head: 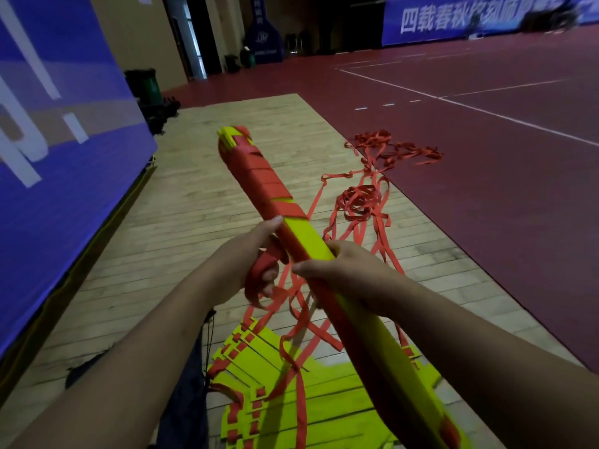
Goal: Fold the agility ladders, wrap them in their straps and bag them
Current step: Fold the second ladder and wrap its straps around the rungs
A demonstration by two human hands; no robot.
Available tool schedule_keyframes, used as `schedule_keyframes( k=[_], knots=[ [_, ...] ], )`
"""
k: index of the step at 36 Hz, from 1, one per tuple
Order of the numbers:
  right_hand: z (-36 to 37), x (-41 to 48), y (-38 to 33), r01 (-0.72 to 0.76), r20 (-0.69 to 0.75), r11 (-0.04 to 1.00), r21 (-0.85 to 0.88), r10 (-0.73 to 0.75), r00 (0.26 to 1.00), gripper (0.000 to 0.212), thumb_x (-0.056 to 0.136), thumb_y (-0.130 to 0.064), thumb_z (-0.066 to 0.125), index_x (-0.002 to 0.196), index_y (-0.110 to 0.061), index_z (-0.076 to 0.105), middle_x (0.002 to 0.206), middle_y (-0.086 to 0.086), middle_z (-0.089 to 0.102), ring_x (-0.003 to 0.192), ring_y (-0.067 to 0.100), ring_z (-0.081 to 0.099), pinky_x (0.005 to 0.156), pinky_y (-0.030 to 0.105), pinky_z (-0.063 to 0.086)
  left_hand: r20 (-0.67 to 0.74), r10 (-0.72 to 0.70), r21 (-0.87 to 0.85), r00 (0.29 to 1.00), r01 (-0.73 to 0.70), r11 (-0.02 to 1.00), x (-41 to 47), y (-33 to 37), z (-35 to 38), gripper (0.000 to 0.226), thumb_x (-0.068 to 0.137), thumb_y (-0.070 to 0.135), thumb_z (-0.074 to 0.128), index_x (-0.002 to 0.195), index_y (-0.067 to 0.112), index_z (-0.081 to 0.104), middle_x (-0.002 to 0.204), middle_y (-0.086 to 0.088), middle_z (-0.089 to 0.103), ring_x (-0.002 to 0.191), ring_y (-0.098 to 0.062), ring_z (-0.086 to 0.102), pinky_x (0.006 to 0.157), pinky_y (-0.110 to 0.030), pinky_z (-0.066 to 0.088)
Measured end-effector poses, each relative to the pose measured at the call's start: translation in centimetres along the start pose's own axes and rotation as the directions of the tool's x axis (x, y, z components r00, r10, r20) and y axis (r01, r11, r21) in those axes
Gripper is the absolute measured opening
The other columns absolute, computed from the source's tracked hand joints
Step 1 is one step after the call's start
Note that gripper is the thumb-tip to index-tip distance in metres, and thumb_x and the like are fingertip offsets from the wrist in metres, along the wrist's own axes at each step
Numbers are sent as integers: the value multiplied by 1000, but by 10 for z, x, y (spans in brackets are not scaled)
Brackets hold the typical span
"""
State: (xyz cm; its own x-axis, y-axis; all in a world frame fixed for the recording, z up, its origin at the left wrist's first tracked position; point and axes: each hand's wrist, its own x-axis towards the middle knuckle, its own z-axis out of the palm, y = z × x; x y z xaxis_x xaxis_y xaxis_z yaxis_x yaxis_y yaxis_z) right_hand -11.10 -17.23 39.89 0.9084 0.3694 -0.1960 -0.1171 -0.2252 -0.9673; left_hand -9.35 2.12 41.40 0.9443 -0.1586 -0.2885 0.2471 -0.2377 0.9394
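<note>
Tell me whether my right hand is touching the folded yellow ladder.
Touching. The head view shows the right hand wrapped round the folded ladder.

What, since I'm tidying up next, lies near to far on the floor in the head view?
Yellow ladder rungs → coiled red strap → tangled red strap → white court line → far blue banner.

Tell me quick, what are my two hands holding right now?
Left hand: closed, gripping the red strap.
Right hand: closed, gripping the folded ladder bundle.
</note>
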Motion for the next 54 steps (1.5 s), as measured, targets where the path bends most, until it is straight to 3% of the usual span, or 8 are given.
schedule_keyframes(
  k=[5, 14, 22, 28, 32, 37, 49, 54],
  knots=[
    [11, 2, 9, 37, -24, 987, -159, -42, 999, 40, 82, -8, 80, 116, -7, 58, 92, 23, 69, 76, 34, 72, 70, 48, 63, -19, 112, 99, 994, -109, 989, 3, -5, 20, 43, 91, 48, 62, 99, 6, 64, 56, -5, 53, 46, -20, 50, 52, -29, 43],
    [27, 4, 8, 81, -104, 722, -687, -208, 973, 52, 90, -33, 72, 128, -19, 39, 103, 2, 60, 86, 20, 65, 77, 42, 59, -265, 135, 11, 955, -137, 990, 1, -7, 25, 52, 85, 59, 63, 77, 8, 65, 53, -6, 54, 48, -23, 55, 55, -31, 44],
    [14, 2, 5, -70, 169, 997, 17, 67, 983, 60, 84, -34, 76, 132, -13, 46, 105, 18, 63, 75, 35, 69, 71, 45, 60, -218, 236, -161, 947, -273, 948, -3, -4, 19, 55, 61, 65, 70, 77, 12, 66, 70, -11, 55, 69, -27, 55, 72, -41, 44],
    [9, -3, -3, -35, 224, 999, -10, 37, 974, 34, 92, -34, 68, 98, -3, 59, 74, 14, 60, 64, 28, 59, 63, 37, 53, -93, 273, -271, 957, -289, 918, -5, -1, 20, 42, 78, 49, 64, 94, 10, 60, 66, 2, 69, 66, -15, 69, 66, -30, 55],
    [1, -2, -6, -9, 79, 999, -54, 13, 997, 48, 88, -50, 69, 91, -2, 65, 71, 12, 61, 60, 26, 59, 60, 35, 50, -53, 129, -57, 990, -132, 990, -3, 5, 11, 73, 76, 72, 53, 100, 4, 64, 67, -13, 67, 61, -29, 66, 67, -37, 54],
    [-8, -2, 1, -96, 48, 989, 110, 91, 995, 56, 78, -56, 66, 110, -11, 64, 98, 20, 67, 81, 33, 66, 84, 51, 56, -38, 83, -10, 996, -83, 996, 3, -1, 1, 85, 66, 81, 52, 91, 1, 62, 58, -10, 58, 51, -27, 60, 55, -29, 49],
    [1, -9, -4, -93, 55, 985, 145, 85, 995, 46, 89, -27, 77, 117, 3, 58, 90, 26, 72, 76, 40, 75, 59, 41, 62, -140, 40, 138, 989, -21, 990, 9, -7, 8, 47, 93, 61, 48, 90, 18, 66, 74, -5, 74, 64, -20, 72, 70, -34, 56],
    [16, 1, 3, -23, -71, 937, -349, -2, 997, 48, 82, -33, 83, 112, -7, 57, 96, 15, 70, 77, 30, 74, 71, 47, 63, -62, -5, 227, 998, 19, 974, -1, -8, 17, 62, 73, 70, 61, 95, 13, 68, 79, -14, 76, 62, -25, 72, 67, -34, 60]
  ],
)
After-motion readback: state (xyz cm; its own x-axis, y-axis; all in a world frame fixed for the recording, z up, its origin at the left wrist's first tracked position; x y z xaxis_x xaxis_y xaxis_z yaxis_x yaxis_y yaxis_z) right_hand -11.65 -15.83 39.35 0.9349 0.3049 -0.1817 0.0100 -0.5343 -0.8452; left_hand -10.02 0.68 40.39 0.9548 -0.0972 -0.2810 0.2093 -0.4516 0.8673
